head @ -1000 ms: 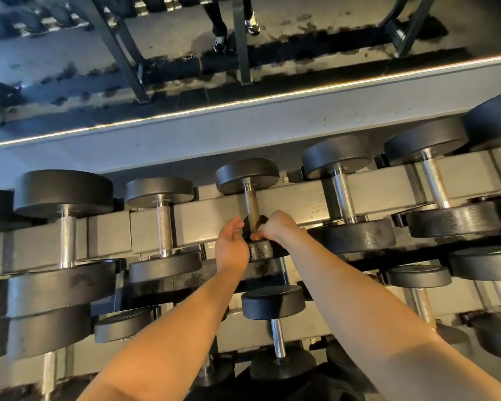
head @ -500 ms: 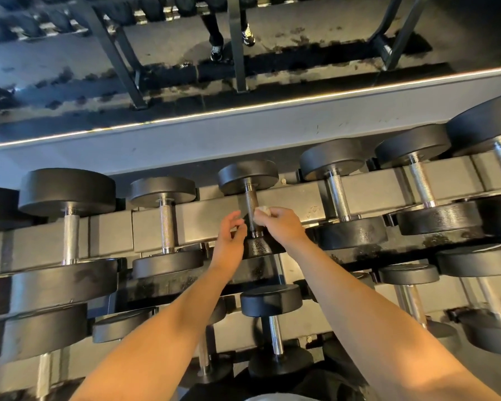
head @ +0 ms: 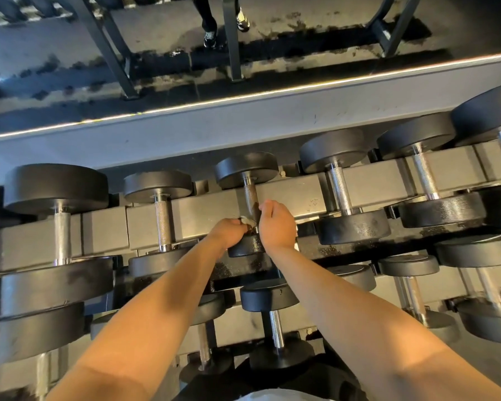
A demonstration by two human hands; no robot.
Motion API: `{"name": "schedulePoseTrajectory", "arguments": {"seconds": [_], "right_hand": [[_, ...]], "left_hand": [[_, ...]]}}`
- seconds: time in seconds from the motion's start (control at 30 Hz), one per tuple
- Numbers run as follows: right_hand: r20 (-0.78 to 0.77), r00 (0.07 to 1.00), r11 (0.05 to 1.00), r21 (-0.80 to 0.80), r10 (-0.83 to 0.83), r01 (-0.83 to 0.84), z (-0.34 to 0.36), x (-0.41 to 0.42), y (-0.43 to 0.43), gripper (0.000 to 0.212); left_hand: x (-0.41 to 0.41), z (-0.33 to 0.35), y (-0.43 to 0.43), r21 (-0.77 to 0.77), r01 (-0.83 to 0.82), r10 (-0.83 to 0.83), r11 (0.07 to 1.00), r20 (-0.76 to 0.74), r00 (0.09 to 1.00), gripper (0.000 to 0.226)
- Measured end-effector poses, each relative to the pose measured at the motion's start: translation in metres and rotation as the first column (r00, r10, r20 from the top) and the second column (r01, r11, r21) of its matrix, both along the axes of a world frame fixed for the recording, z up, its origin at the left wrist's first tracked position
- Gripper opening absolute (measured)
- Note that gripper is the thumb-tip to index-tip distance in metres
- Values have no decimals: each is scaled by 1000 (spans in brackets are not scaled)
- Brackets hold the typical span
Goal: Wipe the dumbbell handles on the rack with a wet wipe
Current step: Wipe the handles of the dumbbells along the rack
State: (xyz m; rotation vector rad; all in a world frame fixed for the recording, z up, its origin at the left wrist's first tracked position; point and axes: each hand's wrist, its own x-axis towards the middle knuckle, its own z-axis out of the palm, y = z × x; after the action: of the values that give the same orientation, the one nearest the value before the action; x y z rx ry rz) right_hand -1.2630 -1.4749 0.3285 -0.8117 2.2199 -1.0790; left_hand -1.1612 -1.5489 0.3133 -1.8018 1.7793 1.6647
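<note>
Both hands have dropped to the near end of the dumbbell handle [head: 250,199], and the wet wipe [head: 247,220] now sits at the left hand [head: 229,231] instead of the right.
Left fingers curl, pinching the wipe against the handle's left side; the right hand [head: 276,224] curls beside it, its hold hidden. On the rack [head: 206,211], neighbouring dumbbells [head: 162,215] stand apart on each side; the handle's far stretch is bare.

Warm light falls on both forearms. A bright glare line runs along the grey ledge [head: 243,123] above the black dumbbell rack [head: 209,215]; wide-angle edges bend, corners soft.
</note>
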Motion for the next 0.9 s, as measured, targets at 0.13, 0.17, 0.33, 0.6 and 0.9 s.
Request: {"name": "schedulePoseTrajectory", "arguments": {"seconds": [0.13, 0.17, 0.33, 0.6, 0.9], "right_hand": [[-70, 998, 999, 50, -2, 6, -8, 0, -7, 42], [-75, 997, 999, 43, -3, 6, -8, -1, -6, 41], [-24, 999, 999, -3, -49, 49, -11, -5, -3, 41], [162, 962, 965, -110, -219, 238, -16, -11, -3, 28], [37, 999, 999, 25, -35, 35, -19, -14, -6, 37]], "left_hand": [[-1, -4, -11, 171, 5, 10, 985, -88, 996, 15], [-2, -4, -15, 232, 18, 9, 973, -113, 994, 15], [-13, 1, -26, 369, 78, -22, 926, -154, 988, 16], [-10, -7, -19, 35, 90, -93, 995, 93, 991, 37], [-19, 11, -18, -334, -211, 152, 919, -195, 969, 20]]}}
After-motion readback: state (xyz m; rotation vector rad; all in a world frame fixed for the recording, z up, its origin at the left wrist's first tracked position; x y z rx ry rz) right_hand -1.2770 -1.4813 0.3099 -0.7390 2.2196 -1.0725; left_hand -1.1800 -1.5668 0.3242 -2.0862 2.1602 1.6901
